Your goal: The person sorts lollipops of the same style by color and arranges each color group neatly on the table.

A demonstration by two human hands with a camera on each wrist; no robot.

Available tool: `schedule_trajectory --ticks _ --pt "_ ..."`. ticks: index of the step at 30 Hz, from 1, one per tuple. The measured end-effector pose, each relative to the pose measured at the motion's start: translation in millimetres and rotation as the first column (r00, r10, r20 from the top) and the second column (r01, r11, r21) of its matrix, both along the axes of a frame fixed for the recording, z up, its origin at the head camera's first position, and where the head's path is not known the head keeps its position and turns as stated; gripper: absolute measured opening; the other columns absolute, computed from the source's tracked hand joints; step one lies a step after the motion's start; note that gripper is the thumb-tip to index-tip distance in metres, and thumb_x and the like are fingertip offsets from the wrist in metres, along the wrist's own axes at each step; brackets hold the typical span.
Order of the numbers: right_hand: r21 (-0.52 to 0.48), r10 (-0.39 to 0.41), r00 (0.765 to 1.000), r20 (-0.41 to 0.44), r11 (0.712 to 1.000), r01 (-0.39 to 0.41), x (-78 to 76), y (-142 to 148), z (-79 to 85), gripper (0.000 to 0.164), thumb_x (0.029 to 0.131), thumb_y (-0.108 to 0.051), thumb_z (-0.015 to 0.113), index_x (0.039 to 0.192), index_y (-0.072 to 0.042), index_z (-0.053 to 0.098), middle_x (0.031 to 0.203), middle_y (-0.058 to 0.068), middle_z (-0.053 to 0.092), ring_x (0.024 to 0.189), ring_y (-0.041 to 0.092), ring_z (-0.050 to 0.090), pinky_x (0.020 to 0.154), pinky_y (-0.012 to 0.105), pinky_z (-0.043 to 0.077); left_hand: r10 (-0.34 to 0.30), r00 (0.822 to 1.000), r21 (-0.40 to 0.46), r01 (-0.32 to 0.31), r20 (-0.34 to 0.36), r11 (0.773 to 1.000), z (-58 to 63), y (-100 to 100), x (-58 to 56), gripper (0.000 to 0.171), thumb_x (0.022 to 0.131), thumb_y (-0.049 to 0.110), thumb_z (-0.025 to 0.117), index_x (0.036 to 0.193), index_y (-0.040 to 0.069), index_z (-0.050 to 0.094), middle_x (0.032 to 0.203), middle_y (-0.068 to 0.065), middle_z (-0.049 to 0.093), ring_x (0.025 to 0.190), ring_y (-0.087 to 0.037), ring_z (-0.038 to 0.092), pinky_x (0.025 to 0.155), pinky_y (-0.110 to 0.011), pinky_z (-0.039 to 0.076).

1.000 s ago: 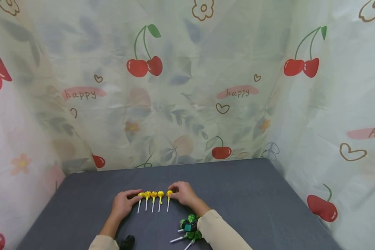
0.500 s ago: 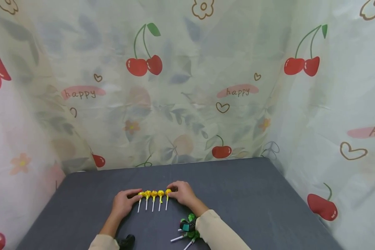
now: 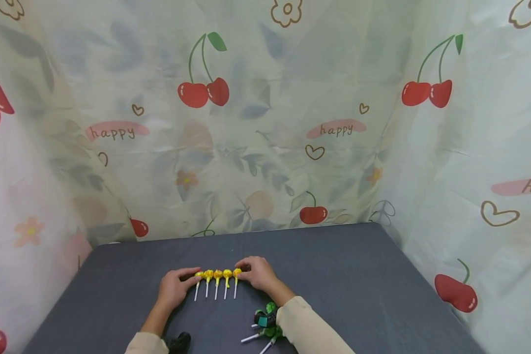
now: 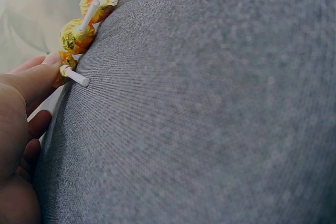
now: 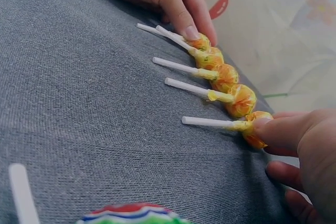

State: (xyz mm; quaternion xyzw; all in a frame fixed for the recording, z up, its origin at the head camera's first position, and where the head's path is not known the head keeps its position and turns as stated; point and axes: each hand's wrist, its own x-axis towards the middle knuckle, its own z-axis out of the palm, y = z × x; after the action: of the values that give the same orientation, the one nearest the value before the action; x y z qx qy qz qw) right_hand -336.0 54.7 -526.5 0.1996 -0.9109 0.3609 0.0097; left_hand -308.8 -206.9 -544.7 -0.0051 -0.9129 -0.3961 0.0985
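Several yellow-wrapped lollipops (image 3: 218, 274) lie side by side in a row on the dark grey tabletop, white sticks pointing toward me. At the row's left end, my left hand (image 3: 173, 289) pinches the head of the leftmost lollipop (image 4: 65, 61) between thumb and finger. My right hand (image 3: 261, 273) holds the head of the rightmost lollipop (image 5: 257, 136) in the same way. The right wrist view shows the lollipop heads close together, with the fingertips partly covering the two end ones.
Several green-wrapped lollipops (image 3: 272, 331) lie in a loose pile below my right forearm, partly hidden by the sleeve and a black wrist device (image 3: 264, 319). A black wrist device (image 3: 180, 342) shows by the left sleeve. Printed curtains (image 3: 256, 147) stand around the table.
My right hand has slid the rightmost yellow lollipop leftward, closing the gap to its neighbour. The left hand has stayed on the leftmost one.
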Motion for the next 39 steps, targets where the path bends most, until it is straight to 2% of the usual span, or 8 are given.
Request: schedule_trajectory --ticks 9,22,29,35,39 --pt "0.0 0.004 1.0 0.006 1.0 -0.004 0.8 0.7 1.1 0.02 0.085 -0.018 0.077 0.104 -0.015 0.076 0.097 -0.004 0.068 0.085 0.012 0.062 0.078 0.031 0.051 -0.001 1.0 -0.019 0.001 0.003 1.0 0.2 -0.1 0.1 0.028 0.087 0.021 0.075 0.113 0.013 0.075 0.113 -0.011 0.07 0.11 -0.036 0.06 0.094 -0.055 0.044" --pt "-0.07 0.005 0.999 0.053 0.998 -0.001 0.2 1.7 0.4 0.017 0.086 -0.016 0.076 0.103 -0.015 0.076 0.095 -0.007 0.069 0.082 0.009 0.062 0.076 0.03 0.051 -0.001 1.0 -0.039 0.001 -0.012 0.999 -1.2 -0.8 -0.4 0.028 0.086 0.021 0.075 0.113 0.014 0.075 0.113 -0.01 0.07 0.108 -0.034 0.061 0.094 -0.055 0.043" --pt "-0.085 0.004 1.0 0.023 0.996 -0.002 -0.7 1.5 -2.8 0.02 0.083 -0.019 0.078 0.102 -0.013 0.076 0.091 -0.006 0.066 0.079 0.009 0.059 0.073 0.029 0.05 0.003 1.0 -0.028 -0.003 -0.012 1.0 -1.4 -1.0 -0.6 0.027 0.086 0.02 0.076 0.113 0.014 0.075 0.112 -0.01 0.07 0.108 -0.034 0.061 0.094 -0.054 0.044" --pt "-0.051 -0.015 1.0 0.002 0.999 0.015 0.2 -0.5 -3.6 0.019 0.081 -0.02 0.08 0.099 -0.014 0.076 0.08 -0.009 0.059 0.072 0.007 0.053 0.066 0.025 0.045 0.005 1.0 -0.024 -0.005 -0.001 1.0 -0.6 -0.3 -0.3 0.027 0.086 0.02 0.076 0.113 0.014 0.075 0.112 -0.009 0.07 0.109 -0.034 0.061 0.094 -0.054 0.044" --pt "-0.041 -0.012 1.0 -0.014 0.999 0.012 0.3 -1.0 -3.7 0.018 0.082 -0.019 0.079 0.098 -0.015 0.076 0.079 -0.01 0.059 0.071 0.006 0.052 0.065 0.025 0.045 0.003 1.0 -0.024 -0.003 -0.008 1.0 -0.2 -0.2 0.3 0.027 0.086 0.02 0.076 0.112 0.013 0.075 0.112 -0.01 0.07 0.108 -0.034 0.061 0.094 -0.054 0.043"
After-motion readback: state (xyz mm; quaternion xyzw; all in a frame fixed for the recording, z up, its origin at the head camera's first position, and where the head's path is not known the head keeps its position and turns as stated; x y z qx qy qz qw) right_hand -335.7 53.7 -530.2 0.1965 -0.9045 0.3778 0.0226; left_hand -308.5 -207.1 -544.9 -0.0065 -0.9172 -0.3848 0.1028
